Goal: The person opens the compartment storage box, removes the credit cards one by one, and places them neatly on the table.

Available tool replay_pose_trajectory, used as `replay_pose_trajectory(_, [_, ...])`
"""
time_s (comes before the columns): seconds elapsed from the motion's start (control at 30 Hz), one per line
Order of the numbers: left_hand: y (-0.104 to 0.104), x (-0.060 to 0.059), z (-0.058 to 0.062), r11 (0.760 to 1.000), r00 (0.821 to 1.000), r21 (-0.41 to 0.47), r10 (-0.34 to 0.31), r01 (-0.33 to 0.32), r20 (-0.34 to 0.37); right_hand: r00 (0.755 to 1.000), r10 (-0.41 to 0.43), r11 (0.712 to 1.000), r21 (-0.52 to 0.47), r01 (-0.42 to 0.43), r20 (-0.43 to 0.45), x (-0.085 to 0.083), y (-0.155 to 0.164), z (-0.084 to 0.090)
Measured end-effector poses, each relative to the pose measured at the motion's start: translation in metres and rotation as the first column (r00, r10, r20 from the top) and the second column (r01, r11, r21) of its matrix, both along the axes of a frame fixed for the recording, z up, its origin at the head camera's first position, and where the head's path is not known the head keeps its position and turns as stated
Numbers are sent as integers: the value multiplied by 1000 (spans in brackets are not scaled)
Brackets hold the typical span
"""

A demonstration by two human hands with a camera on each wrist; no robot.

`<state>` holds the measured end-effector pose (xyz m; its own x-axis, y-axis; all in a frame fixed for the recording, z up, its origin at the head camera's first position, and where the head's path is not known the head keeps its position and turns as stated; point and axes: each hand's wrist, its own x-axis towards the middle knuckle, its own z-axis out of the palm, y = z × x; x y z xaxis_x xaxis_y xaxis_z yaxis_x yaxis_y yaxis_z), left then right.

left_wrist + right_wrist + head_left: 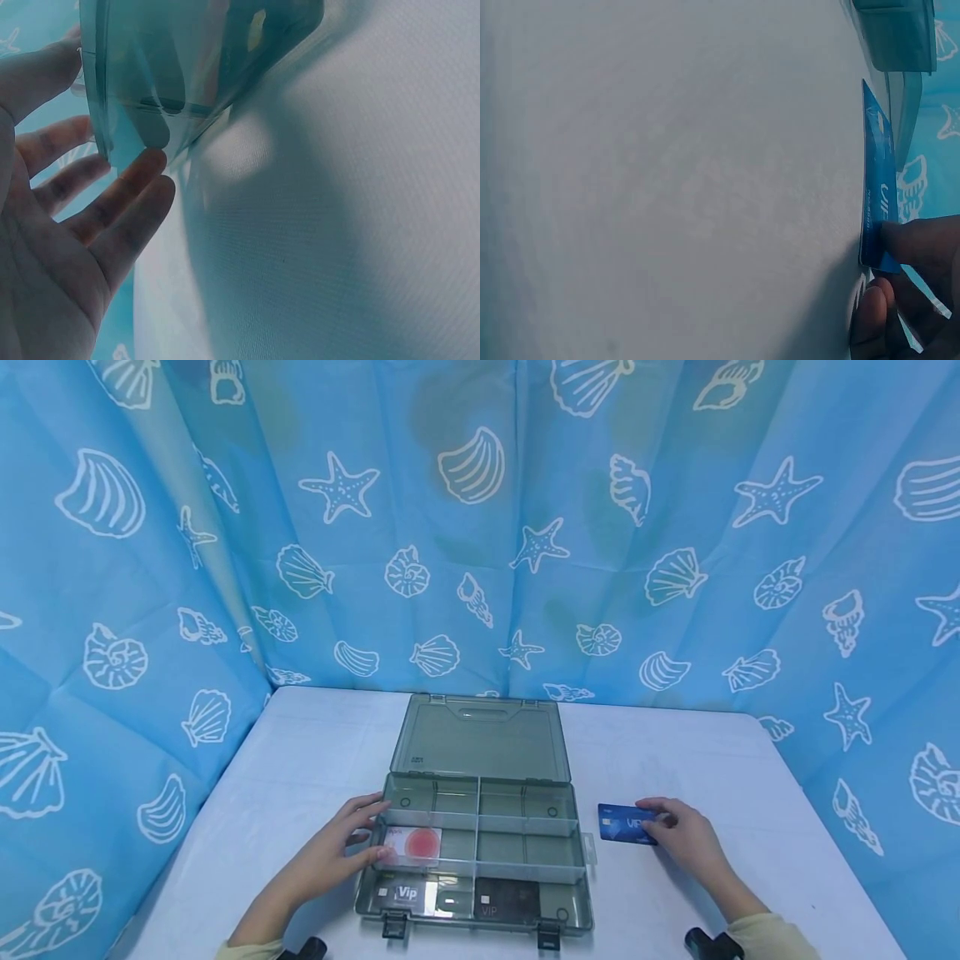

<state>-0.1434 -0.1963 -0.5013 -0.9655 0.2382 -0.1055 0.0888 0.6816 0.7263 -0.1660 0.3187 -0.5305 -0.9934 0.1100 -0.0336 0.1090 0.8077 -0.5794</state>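
A clear grey-green compartment box (583,847) lies open in the middle of the white table, its lid (483,735) folded back. A white card with a red disc (414,845) sits in the left middle compartment, and two dark VIP cards (407,893) (506,902) lie in the front ones. My left hand (337,852) rests against the box's left wall with straight fingers (127,187) touching the box side (187,67). To the right of the box, my right hand (686,835) pinches the end of a blue VIP card (622,822) (876,180) that lies on the table.
The white table (300,752) is bounded at the back and both sides by a blue curtain with shells and starfish (480,527). The box's two black latches (393,927) hang at its front edge. Bare tabletop lies on both sides of the box.
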Motion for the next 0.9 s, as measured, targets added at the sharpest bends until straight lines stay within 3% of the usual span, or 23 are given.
replay_pose_trajectory(0.9, [0, 1, 2, 1000, 1000, 3, 1, -1, 9, 1000, -3, 1000, 15, 3, -20, 1, -5, -3])
